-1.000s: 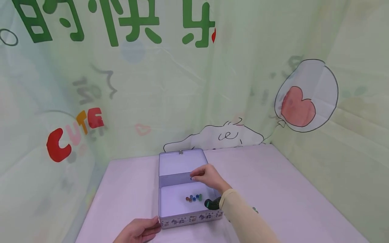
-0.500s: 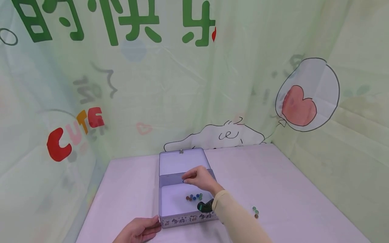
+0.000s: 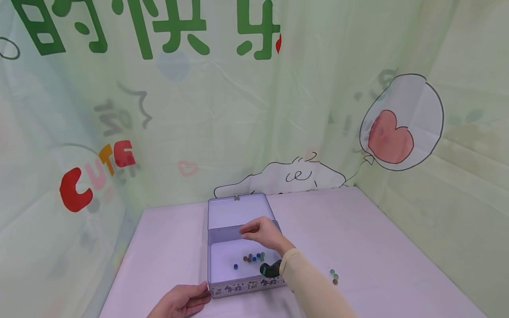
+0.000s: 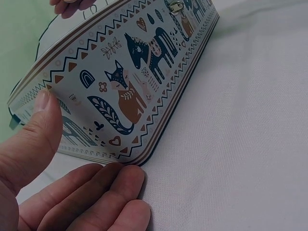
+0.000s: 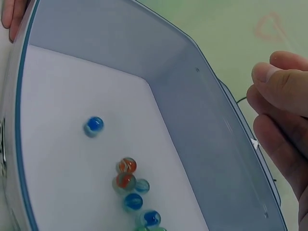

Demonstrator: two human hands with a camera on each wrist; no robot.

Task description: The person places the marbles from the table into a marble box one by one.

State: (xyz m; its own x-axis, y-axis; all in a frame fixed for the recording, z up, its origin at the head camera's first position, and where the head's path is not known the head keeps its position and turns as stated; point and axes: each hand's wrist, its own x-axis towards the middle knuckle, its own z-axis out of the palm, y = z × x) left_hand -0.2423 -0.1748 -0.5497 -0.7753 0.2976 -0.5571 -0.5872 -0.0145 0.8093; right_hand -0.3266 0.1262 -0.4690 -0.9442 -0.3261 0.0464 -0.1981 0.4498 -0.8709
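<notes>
An open tin box (image 3: 248,286) with animal prints stands on the table, its lid (image 3: 238,214) tilted back. My right hand (image 3: 262,232) is over the box, thumb and fingers loosely bent; the right wrist view shows nothing between them. A blue marble (image 5: 95,124) lies apart on the box floor. Several blue, orange and green marbles (image 3: 254,259) cluster near the middle of the floor. My left hand (image 3: 183,300) rests at the near left corner; in the left wrist view its thumb (image 4: 41,125) lies against the printed side and its relaxed fingers touch the bottom corner.
Three marbles (image 3: 336,277), two green and one brownish, lie on the pale cloth-covered table (image 3: 358,238) right of the box. Printed curtains (image 3: 191,110) enclose the table at the back and sides. A dark device (image 3: 271,269) sits at my right wrist.
A blue marble has dropped from my right hand onto the box floor, left of the cluster. That hand first moved left over the box. My left hand has stayed at the corner.
</notes>
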